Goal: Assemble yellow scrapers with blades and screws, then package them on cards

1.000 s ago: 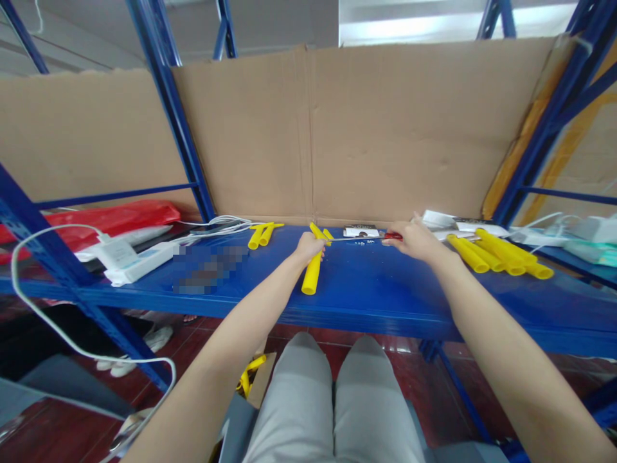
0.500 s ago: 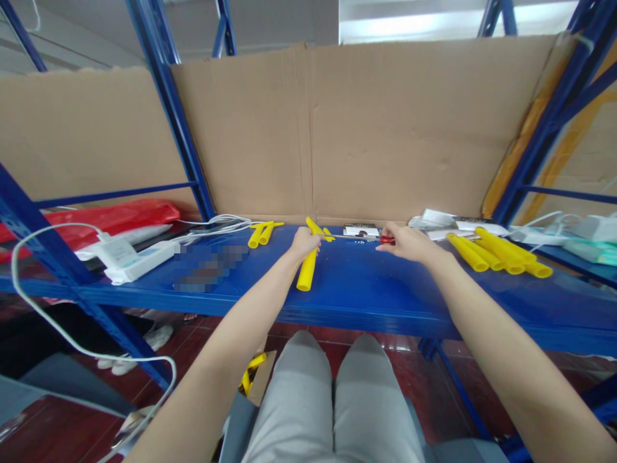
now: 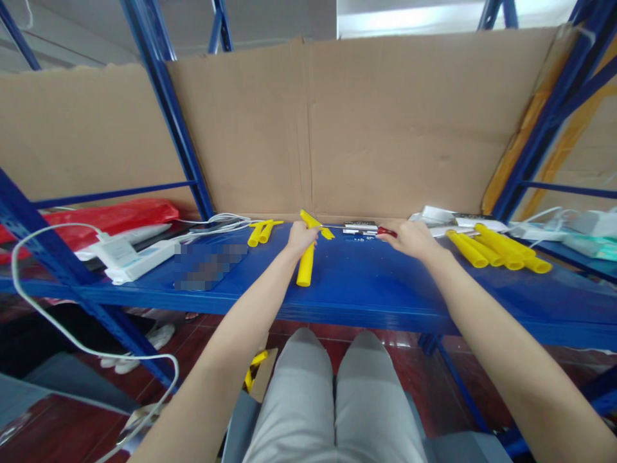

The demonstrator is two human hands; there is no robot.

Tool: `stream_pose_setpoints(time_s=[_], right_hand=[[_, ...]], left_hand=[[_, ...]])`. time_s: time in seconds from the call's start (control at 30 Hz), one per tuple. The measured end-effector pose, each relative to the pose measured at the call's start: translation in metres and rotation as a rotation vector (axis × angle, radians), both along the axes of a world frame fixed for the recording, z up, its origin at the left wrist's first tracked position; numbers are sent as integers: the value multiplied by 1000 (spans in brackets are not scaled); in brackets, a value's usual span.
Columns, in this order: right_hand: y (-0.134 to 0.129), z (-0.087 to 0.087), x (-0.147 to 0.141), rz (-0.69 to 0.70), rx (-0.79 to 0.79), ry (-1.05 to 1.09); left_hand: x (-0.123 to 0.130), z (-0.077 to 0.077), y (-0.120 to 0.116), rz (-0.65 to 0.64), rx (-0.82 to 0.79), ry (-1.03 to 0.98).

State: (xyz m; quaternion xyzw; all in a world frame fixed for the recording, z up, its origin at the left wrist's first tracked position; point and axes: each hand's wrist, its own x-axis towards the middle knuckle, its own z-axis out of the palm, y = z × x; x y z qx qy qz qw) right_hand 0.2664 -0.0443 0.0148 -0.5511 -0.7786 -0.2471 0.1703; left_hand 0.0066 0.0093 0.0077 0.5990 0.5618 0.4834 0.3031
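Note:
Near the middle of the blue shelf, my left hand [image 3: 301, 238] is closed around a yellow plastic tube with a crosspiece [image 3: 305, 267]. My right hand [image 3: 409, 239] grips the red handle of a screwdriver [image 3: 387, 232]. Its thin shaft points left and its tip reaches the yellow part by my left fingers; the exact contact is too small to make out. Just right of the tube lies a small yellow piece [image 3: 328, 233]. Behind the shaft sits a small black-and-white box [image 3: 360, 227], with several tiny pale bits [image 3: 362, 239] in front of it.
Several yellow tubes [image 3: 501, 247] lie at the right, beside white packets [image 3: 434, 218]. Two smaller yellow pieces [image 3: 263, 233] rest at the left, near a white power strip [image 3: 147, 260] and cables. A cardboard sheet [image 3: 385, 128] stands along the back. Blue posts [image 3: 176, 122] rise from the shelf.
The tube's top has tipped slightly up and left in my left hand. My right hand has shifted a little right with the screwdriver, its handle now lower-angled and fingers turned.

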Motion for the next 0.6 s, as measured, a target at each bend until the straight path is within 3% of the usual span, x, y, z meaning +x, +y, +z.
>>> stream_pose_setpoints(time_s=[0.2,0.6], right_hand=[[1,-1,-6,-58,3,-36],[1,-5,-9,49,1,-30]], left_hand=[[-5,-1,6,25,37,68],[-14,1,10,32,107,87]])
